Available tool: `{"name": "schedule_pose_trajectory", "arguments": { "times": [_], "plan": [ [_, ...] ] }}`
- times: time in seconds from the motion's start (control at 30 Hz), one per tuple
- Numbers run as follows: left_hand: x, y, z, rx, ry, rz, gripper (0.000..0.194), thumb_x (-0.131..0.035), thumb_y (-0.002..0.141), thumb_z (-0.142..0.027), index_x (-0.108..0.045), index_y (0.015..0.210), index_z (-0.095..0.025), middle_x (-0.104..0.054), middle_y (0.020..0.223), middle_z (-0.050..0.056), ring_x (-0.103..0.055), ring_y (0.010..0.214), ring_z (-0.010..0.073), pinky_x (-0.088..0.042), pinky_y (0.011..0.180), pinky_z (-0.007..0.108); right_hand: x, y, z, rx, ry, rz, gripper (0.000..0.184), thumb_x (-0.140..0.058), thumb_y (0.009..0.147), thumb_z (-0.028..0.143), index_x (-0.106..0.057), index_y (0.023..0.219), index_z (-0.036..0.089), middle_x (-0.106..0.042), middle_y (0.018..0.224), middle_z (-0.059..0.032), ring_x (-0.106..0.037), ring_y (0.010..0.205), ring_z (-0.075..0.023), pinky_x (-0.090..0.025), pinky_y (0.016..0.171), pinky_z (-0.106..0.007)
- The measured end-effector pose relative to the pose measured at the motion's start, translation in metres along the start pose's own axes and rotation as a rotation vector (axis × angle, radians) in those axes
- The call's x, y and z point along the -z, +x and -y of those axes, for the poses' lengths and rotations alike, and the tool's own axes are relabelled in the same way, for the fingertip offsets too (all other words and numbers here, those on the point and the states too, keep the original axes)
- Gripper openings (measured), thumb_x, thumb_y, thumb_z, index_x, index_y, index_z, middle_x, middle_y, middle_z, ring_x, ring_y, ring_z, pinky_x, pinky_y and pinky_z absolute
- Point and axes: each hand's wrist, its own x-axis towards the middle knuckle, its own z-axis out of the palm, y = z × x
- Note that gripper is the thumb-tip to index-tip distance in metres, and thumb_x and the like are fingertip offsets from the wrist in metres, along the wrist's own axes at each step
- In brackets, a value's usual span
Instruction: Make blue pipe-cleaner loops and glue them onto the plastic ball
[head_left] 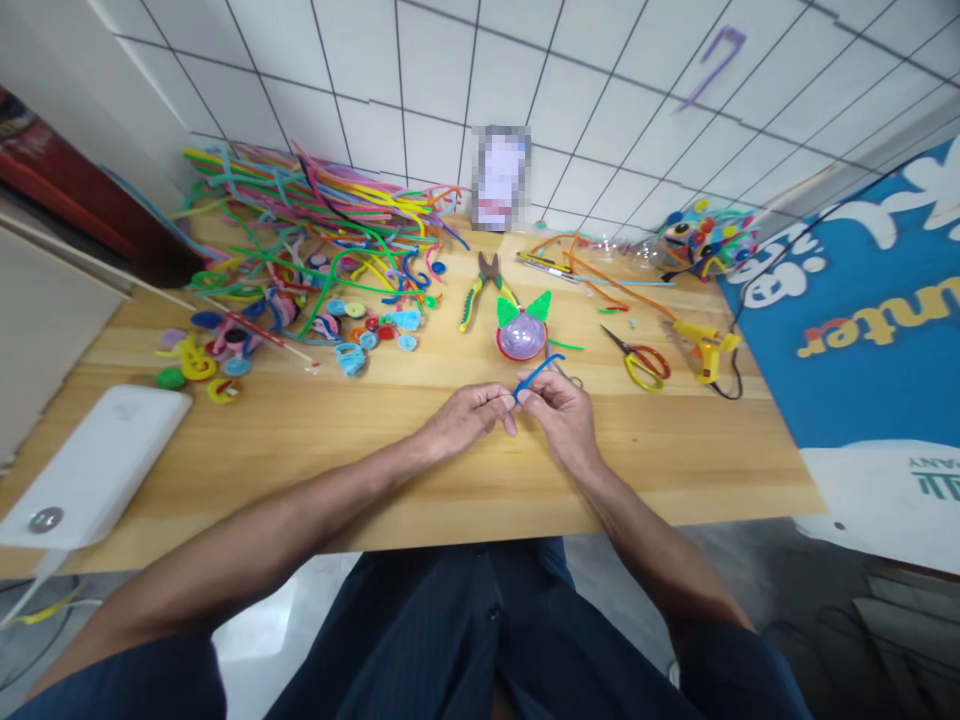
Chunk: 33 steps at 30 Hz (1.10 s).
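A blue pipe cleaner [541, 371] is pinched between my two hands over the middle of the table. My left hand [474, 415] grips its lower end between thumb and fingers. Right beside it, my right hand [564, 415] holds the same piece, whose free end bends up and to the right. Just beyond my hands sits a round purple ball [522, 335] with a red rim and two green leaf-like pieces [535, 308] on top. A small metal loop [576, 382] shows by my right fingers; the rest is hidden.
Pliers [486, 285] lie behind the ball. Scissors [642, 362] and a yellow glue gun [705, 350] are to the right. Pipe cleaners [322, 205] and small coiled shapes [367, 335] crowd the left. A white power bank [97, 465] stands at the left edge; a phone [500, 180] leans against the tiles.
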Motion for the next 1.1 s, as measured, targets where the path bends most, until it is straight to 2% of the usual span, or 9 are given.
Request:
{"name": "schedule_pose_trajectory", "arguments": {
  "times": [0.1, 0.23, 0.4, 0.5, 0.57, 0.7, 0.87, 0.97, 1.1],
  "plan": [
    [-0.002, 0.002, 0.004, 0.007, -0.043, -0.012, 0.057, -0.068, 0.088, -0.072, -0.067, 0.081, -0.016, -0.059, 0.065, -0.001, -0.034, 0.052, 0.0084, -0.023, 0.050, 0.025, 0.002, 0.002, 0.001, -0.021, 0.050, 0.011, 0.019, -0.080, 0.080, 0.039, -0.075, 0.093, 0.026, -0.071, 0.078, 0.0012, -0.064, 0.069, -0.0173, -0.053, 0.071, -0.034],
    [-0.005, 0.003, 0.005, 0.026, -0.138, -0.006, 0.059, -0.075, 0.082, -0.074, -0.066, 0.086, -0.016, -0.067, 0.072, 0.000, -0.038, 0.051, 0.0072, -0.028, 0.050, 0.024, 0.008, 0.007, -0.001, -0.075, 0.076, 0.042, 0.023, -0.081, 0.080, 0.045, -0.076, 0.088, 0.024, -0.070, 0.072, 0.0010, -0.060, 0.065, -0.0157, -0.047, 0.063, -0.030],
    [-0.005, 0.005, -0.001, 0.178, -0.371, 0.026, 0.062, -0.078, 0.084, -0.069, -0.070, 0.107, -0.012, -0.074, 0.085, 0.008, -0.061, 0.062, 0.0128, -0.044, 0.056, 0.025, 0.014, 0.012, -0.001, -0.070, 0.115, 0.061, 0.028, -0.083, 0.079, 0.048, -0.074, 0.087, 0.023, -0.067, 0.069, 0.0024, -0.057, 0.063, -0.0141, -0.044, 0.062, -0.029],
    [-0.006, 0.006, -0.002, 0.227, -0.394, 0.039, 0.059, -0.081, 0.083, -0.066, -0.069, 0.106, -0.012, -0.074, 0.087, 0.009, -0.066, 0.067, 0.0153, -0.048, 0.057, 0.026, 0.013, 0.012, -0.001, -0.076, 0.143, 0.065, 0.030, -0.085, 0.078, 0.050, -0.073, 0.084, 0.023, -0.067, 0.068, 0.0024, -0.057, 0.064, -0.0141, -0.044, 0.061, -0.029],
    [-0.008, 0.006, -0.003, 0.200, -0.351, 0.031, 0.055, -0.083, 0.082, -0.063, -0.067, 0.101, -0.013, -0.072, 0.085, 0.006, -0.061, 0.061, 0.0123, -0.044, 0.053, 0.024, 0.012, 0.012, -0.001, -0.079, 0.165, 0.068, 0.033, -0.087, 0.075, 0.052, -0.074, 0.083, 0.023, -0.067, 0.067, 0.0029, -0.056, 0.062, -0.0132, -0.043, 0.060, -0.028],
    [-0.013, 0.007, -0.005, 0.112, -0.189, 0.008, 0.051, -0.078, 0.086, -0.065, -0.066, 0.094, -0.016, -0.063, 0.073, -0.001, -0.039, 0.047, 0.0050, -0.027, 0.044, 0.021, 0.012, 0.011, 0.000, -0.098, 0.204, 0.090, 0.038, -0.089, 0.073, 0.056, -0.074, 0.081, 0.022, -0.066, 0.065, 0.0030, -0.053, 0.061, -0.0128, -0.041, 0.059, -0.028],
    [-0.018, 0.005, -0.012, 0.120, -0.140, 0.013, 0.056, -0.074, 0.087, -0.072, -0.066, 0.093, -0.017, -0.057, 0.066, -0.005, -0.036, 0.045, 0.0045, -0.024, 0.043, 0.021, 0.017, 0.012, 0.002, -0.082, 0.259, 0.128, 0.036, -0.089, 0.075, 0.054, -0.073, 0.080, 0.022, -0.064, 0.064, 0.0033, -0.052, 0.061, -0.0126, -0.040, 0.058, -0.028],
    [-0.016, -0.001, -0.013, 0.177, -0.241, 0.037, 0.059, -0.078, 0.085, -0.071, -0.070, 0.102, -0.015, -0.066, 0.076, -0.001, -0.046, 0.047, 0.0053, -0.033, 0.044, 0.021, 0.023, 0.014, 0.002, -0.081, 0.263, 0.101, 0.035, -0.088, 0.076, 0.053, -0.072, 0.080, 0.022, -0.062, 0.066, 0.0030, -0.052, 0.061, -0.0124, -0.040, 0.059, -0.028],
    [-0.006, -0.014, -0.010, 0.339, -0.318, 0.084, 0.061, -0.092, 0.076, -0.059, -0.076, 0.109, -0.011, -0.075, 0.084, 0.005, -0.064, 0.058, 0.0102, -0.049, 0.056, 0.024, 0.031, 0.019, 0.001, -0.102, 0.284, 0.054, 0.037, -0.089, 0.074, 0.053, -0.071, 0.078, 0.022, -0.061, 0.066, 0.0027, -0.051, 0.062, -0.0123, -0.040, 0.058, -0.027]
  ]
}}
